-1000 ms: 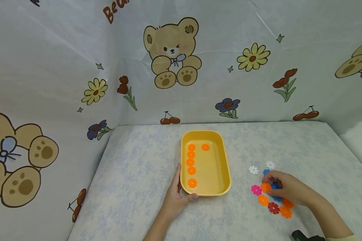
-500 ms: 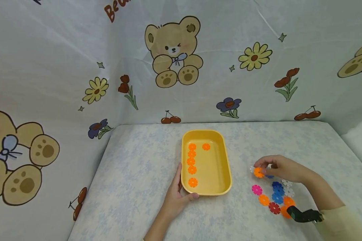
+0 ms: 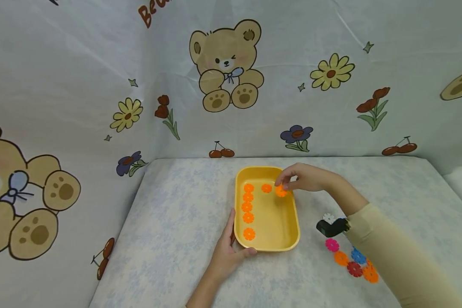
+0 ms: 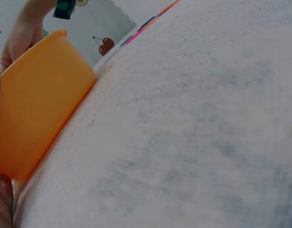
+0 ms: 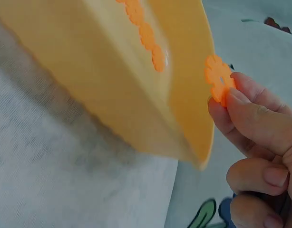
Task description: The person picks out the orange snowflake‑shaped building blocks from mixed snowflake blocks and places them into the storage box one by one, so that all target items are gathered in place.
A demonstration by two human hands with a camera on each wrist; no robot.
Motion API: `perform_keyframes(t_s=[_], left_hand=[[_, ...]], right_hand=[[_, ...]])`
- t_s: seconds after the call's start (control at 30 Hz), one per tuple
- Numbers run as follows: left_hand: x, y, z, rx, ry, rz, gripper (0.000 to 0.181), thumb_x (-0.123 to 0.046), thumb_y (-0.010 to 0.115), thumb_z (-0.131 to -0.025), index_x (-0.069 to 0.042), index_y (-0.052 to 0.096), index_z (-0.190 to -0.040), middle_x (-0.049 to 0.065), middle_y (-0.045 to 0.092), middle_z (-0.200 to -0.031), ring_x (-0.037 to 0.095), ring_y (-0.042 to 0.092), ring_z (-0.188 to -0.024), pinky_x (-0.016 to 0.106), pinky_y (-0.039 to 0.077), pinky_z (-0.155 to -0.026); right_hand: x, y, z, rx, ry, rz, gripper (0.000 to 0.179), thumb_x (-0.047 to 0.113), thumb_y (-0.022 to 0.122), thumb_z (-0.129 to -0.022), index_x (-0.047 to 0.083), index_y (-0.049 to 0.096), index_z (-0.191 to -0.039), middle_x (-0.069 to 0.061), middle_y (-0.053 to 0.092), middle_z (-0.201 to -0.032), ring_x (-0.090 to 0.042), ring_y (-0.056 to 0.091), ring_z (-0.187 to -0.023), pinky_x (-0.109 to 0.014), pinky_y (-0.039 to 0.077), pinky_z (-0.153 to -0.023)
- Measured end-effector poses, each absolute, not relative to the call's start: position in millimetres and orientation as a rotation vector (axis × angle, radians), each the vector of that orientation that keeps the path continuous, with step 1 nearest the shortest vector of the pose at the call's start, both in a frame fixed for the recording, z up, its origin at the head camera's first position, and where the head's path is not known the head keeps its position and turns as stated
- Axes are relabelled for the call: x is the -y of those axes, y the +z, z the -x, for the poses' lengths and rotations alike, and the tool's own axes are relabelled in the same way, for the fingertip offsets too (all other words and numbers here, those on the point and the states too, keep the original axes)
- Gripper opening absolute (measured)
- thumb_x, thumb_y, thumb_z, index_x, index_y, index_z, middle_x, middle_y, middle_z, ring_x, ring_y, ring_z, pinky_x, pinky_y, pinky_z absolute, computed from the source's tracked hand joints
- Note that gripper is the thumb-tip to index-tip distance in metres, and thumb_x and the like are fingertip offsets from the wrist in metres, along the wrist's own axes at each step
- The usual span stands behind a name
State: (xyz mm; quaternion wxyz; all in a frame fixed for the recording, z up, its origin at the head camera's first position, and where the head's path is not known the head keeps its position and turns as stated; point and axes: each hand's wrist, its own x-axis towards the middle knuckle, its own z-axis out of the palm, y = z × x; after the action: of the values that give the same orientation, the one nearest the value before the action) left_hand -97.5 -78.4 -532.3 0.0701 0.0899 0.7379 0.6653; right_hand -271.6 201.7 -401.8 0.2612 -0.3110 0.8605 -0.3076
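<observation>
My right hand (image 3: 306,177) pinches an orange flower-shaped plastic disc (image 3: 280,191) over the far right part of a yellow tray (image 3: 277,246). In the right wrist view thumb and fingertips hold that disc (image 5: 219,78) by its edge, near the tray's rim. Inside the tray, several orange discs (image 3: 247,207) form a column along the left side, and another orange disc (image 3: 266,188) lies at the far end. My left hand (image 3: 225,256) grips the near left corner of the tray, its thumb at the front rim and fingers along the left wall.
Right of the tray lie loose discs: a pink one (image 3: 332,245), a red one (image 3: 354,269), a blue one (image 3: 358,256), orange ones (image 3: 371,274) and a white one (image 3: 328,218). The right sleeve (image 3: 400,252) covers part of them. A printed cloth (image 3: 238,132) stands behind the table.
My right hand has lifted an orange disc from the loose group and carried it left and away to the tray. My left hand keeps its grip on the tray.
</observation>
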Motion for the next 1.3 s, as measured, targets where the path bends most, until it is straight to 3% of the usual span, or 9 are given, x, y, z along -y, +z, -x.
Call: perform_keyframes(t_s=[0.4, 0.73, 1.3], left_hand=[[78, -530, 98, -2.189, 2.008, -0.238, 0.111, -0.025, 0.082, -0.082, -0.031, 0.004, -0.161, -0.012, 0.009, -0.166, 0.011, 0.015, -0.153, 0.005, 0.022, -0.112], [78, -531, 98, -2.186, 2.010, -0.241, 0.111, -0.026, 0.082, -0.082, -0.028, 0.004, -0.161, -0.012, 0.008, -0.166, 0.010, 0.014, -0.154, 0.005, 0.021, -0.112], [78, -532, 98, -2.180, 2.014, -0.254, 0.110, -0.024, 0.082, -0.083, -0.027, 0.004, -0.161, -0.014, 0.009, -0.166, 0.010, 0.014, -0.154, 0.005, 0.021, -0.112]], right_hand=[[-146, -419, 286, -2.441, -0.450, 0.824, 0.019, 0.009, 0.067, -0.094, 0.024, 0.076, -0.101, 0.002, 0.068, -0.097, -0.017, 0.056, -0.089, -0.035, 0.050, -0.087], [-139, -432, 287, -2.491, -0.346, 0.973, 0.020, 0.005, 0.068, -0.093, 0.021, 0.077, -0.101, 0.004, 0.071, -0.100, -0.016, 0.058, -0.088, -0.039, 0.052, -0.091], [-131, -439, 278, -2.669, -0.127, 1.100, 0.012, 0.016, 0.076, -0.088, 0.023, 0.080, -0.096, 0.007, 0.074, -0.095, -0.014, 0.060, -0.082, -0.037, 0.055, -0.087]])
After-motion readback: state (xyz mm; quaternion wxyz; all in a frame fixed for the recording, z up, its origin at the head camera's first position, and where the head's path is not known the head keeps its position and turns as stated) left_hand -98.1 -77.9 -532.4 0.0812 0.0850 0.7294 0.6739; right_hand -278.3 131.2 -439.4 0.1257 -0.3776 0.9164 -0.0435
